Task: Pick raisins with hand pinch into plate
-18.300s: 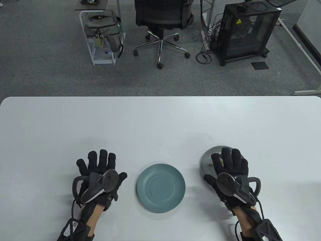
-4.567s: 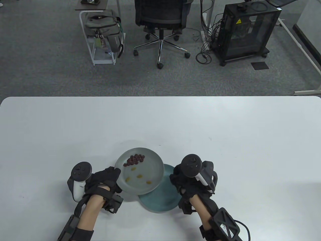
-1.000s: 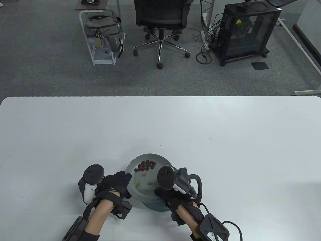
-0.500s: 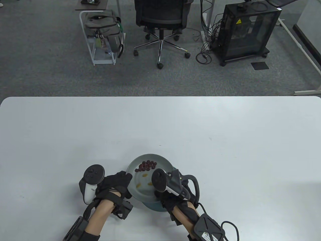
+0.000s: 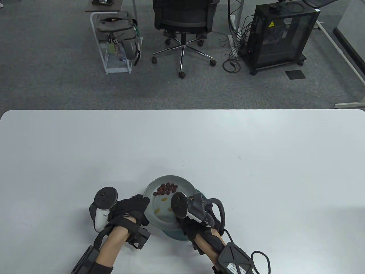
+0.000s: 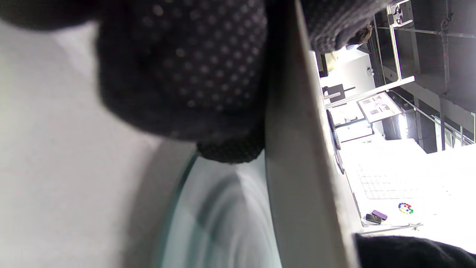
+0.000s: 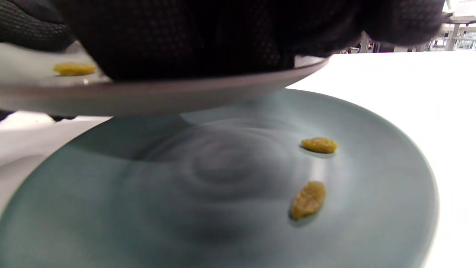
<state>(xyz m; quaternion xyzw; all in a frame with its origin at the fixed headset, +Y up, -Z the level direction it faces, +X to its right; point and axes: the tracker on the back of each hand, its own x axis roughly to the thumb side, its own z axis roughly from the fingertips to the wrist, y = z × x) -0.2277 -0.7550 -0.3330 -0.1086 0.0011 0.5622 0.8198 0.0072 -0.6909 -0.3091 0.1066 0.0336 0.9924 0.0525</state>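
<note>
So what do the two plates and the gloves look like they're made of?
Gray plate: looks like matte glazed ceramic or melamine, with a thick, smooth, dull rim; I can't tell which.
Teal plate: likely glazed stoneware, with a satin sheen and concentric ripple rings.
Gloves on the left hand and right hand: black knit fabric, with grip dots on the left fingers.

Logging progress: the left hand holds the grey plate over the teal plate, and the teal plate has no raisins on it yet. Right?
Not quite. The left hand does hold the grey plate over the teal plate, but the right wrist view shows two yellow raisins already lying on the teal plate.
</note>
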